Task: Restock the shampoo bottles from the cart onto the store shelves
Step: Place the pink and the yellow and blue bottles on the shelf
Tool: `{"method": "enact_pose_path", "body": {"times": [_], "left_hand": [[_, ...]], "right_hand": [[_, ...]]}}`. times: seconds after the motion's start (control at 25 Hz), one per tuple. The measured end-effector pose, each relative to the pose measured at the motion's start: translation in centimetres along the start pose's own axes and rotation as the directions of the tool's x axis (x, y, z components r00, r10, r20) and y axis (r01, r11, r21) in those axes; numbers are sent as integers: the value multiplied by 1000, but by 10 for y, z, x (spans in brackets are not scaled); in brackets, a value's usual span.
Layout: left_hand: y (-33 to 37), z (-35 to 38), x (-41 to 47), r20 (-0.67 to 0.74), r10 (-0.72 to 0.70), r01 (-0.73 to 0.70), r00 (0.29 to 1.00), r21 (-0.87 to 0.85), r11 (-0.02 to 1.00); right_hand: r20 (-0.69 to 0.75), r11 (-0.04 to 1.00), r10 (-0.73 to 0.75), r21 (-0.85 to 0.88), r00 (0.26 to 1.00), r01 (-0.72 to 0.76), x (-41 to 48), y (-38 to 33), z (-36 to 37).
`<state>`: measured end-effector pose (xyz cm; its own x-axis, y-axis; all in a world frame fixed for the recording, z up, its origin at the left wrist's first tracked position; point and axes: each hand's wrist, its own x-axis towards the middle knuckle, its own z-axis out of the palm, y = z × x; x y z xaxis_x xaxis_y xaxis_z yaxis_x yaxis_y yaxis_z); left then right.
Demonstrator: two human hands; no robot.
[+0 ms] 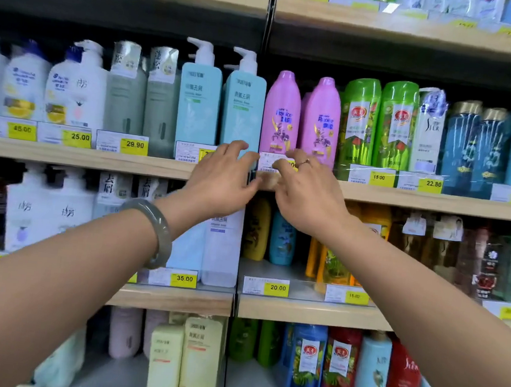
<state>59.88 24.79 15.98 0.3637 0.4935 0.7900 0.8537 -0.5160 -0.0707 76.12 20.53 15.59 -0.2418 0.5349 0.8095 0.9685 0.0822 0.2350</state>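
Observation:
Both my hands reach out to the front edge of the middle shelf (80, 156). My left hand (221, 177) has its fingers spread and loosely bent in front of a light blue pump bottle (243, 111), holding nothing. My right hand (304, 191), with a ring on one finger, hovers just below two pink shampoo bottles (282, 114), fingers loosely bent near the price label (269, 163). It holds nothing. The cart is out of view.
Three wooden shelves are packed with bottles: white and grey ones at left, green bottles (376, 124) and dark blue ones (474, 145) at right. Yellow price tags line each edge. The lower shelf (314, 313) has a gap behind the 20.00 tag (276, 287).

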Motion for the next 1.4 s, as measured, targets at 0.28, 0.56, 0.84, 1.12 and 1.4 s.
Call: {"method": "enact_pose_path", "body": {"times": [0.28, 0.56, 0.84, 1.12, 1.4], "left_hand": [[-81, -51, -85, 162, -74, 53, 984, 127, 990], [-203, -104, -239, 419, -260, 127, 870, 320, 939], [-304, -154, -369, 589, -407, 189, 698, 396, 898], [-395, -145, -475, 652, -560, 313, 511, 465, 828], [-502, -96, -563, 689, -674, 445, 267, 532, 721]], "right_hand": [[287, 994, -109, 24, 952, 107, -28, -104, -2], [632, 904, -171, 405, 756, -134, -82, -259, 30], [729, 810, -359, 554, 583, -193, -133, -416, 47], [776, 737, -475, 608, 415, -295, -143, -533, 103], [796, 635, -557, 592, 237, -496, -152, -649, 187]]}}
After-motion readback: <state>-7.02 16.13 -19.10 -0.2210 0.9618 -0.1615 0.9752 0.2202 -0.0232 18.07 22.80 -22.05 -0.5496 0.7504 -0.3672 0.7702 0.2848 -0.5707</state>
